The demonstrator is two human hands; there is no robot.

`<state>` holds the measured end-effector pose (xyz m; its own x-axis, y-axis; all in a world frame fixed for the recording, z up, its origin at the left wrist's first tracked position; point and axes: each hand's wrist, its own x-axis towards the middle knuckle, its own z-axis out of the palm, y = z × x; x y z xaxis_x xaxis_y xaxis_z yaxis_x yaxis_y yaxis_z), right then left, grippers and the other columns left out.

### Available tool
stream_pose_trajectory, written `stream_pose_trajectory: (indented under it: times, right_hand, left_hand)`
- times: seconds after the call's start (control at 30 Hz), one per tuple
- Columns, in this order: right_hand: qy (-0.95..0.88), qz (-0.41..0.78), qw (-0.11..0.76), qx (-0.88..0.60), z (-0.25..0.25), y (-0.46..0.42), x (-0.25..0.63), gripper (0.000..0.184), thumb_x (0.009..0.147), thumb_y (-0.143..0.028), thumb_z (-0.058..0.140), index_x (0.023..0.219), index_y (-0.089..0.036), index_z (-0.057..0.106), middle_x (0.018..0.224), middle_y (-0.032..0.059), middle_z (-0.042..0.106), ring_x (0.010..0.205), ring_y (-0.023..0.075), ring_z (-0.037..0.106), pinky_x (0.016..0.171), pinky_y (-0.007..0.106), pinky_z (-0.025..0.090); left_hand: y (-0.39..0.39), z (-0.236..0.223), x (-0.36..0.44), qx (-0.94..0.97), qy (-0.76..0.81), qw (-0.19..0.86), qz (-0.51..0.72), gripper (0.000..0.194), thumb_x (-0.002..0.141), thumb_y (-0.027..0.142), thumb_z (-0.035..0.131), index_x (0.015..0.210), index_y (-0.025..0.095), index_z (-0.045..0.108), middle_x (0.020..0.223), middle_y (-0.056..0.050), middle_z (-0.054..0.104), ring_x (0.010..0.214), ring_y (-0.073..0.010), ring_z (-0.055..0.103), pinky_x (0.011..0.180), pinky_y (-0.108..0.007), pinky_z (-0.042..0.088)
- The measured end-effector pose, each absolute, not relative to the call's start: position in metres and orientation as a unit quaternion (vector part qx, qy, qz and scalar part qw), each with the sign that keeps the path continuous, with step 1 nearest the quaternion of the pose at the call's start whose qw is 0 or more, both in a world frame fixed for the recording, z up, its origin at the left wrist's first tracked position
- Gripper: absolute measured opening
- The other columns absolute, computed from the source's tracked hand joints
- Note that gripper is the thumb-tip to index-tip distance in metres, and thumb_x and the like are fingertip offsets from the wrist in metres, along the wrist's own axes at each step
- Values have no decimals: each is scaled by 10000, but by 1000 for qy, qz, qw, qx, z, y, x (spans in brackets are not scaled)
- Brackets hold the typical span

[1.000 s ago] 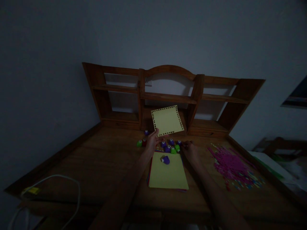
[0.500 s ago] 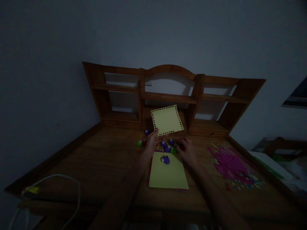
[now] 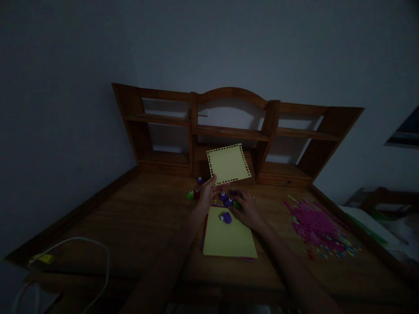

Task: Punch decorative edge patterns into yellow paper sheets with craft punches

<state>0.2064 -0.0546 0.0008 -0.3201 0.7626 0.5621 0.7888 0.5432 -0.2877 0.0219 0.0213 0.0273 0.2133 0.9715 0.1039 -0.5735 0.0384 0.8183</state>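
Observation:
My left hand pinches the lower left corner of a yellow paper sheet with a punched border and holds it up above the desk. My right hand rests over a cluster of small purple and green craft punches; its fingers curl down among them, and whether they grip one is hidden. A purple punch sits on top of a stack of coloured paper with a yellow top sheet, just below both hands.
A green punch, a red one and a purple one lie left of my left hand. A pile of pink paper scraps covers the desk's right side. A wooden shelf hutch stands at the back. A white cable loops at the front left.
My right hand has slid left from the right end of the punch cluster onto its middle. The left hand and the held sheet have stayed in place.

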Motion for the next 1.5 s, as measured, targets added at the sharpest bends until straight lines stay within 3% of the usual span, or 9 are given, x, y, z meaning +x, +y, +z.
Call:
stream_pose_trajectory:
  times: [0.33, 0.53, 0.93, 1.17, 1.4, 1.5]
  right_hand:
    - [-794, -20, 336, -506, 1, -54, 207, 444, 845, -342, 686, 1270, -235, 618, 1269, 129, 573, 1200, 318, 490, 1014, 506, 410]
    - [-795, -23, 339, -502, 3, -54, 209, 318, 811, -293, 711, 1115, -201, 696, 1205, 121, 604, 1167, 297, 505, 1017, 458, 419]
    - [-795, -37, 329, -508, -4, -50, 213, 223, 821, -307, 701, 1016, -199, 705, 1143, 122, 613, 1110, 298, 525, 972, 464, 443]
    - [-793, -23, 327, -513, -6, -48, 216, 257, 814, -319, 711, 1043, -204, 704, 1156, 117, 610, 1113, 294, 524, 970, 456, 446]
    - [-796, -22, 337, -503, -7, -47, 216, 264, 821, -329, 713, 1055, -207, 697, 1154, 118, 615, 1122, 297, 523, 966, 460, 449]
    - [-794, -14, 357, -491, -4, -49, 214, 273, 820, -338, 720, 1061, -215, 688, 1143, 112, 624, 1109, 295, 540, 957, 459, 451]
  left_hand:
    - [18, 29, 20, 391, 253, 677, 569, 321, 865, 446, 667, 991, 163, 585, 889, -153, 756, 704, -222, 712, 653, -293, 547]
    - [19, 28, 21, 394, 242, 677, 573, 367, 852, 446, 682, 1032, 143, 579, 871, -152, 758, 643, -207, 700, 659, -298, 547]
    - [19, 28, 20, 393, 249, 677, 571, 337, 878, 426, 655, 1057, 144, 610, 896, -159, 757, 662, -210, 703, 662, -301, 548]
    - [20, 27, 20, 390, 258, 677, 569, 361, 877, 424, 658, 1091, 137, 616, 898, -158, 759, 598, -186, 681, 665, -297, 546]
    - [22, 25, 21, 379, 261, 675, 577, 344, 874, 409, 666, 1085, 140, 623, 900, -151, 758, 714, -223, 722, 665, -293, 548]
    - [22, 26, 21, 380, 258, 677, 575, 341, 857, 424, 684, 1042, 145, 621, 872, -137, 759, 648, -201, 707, 641, -282, 544]
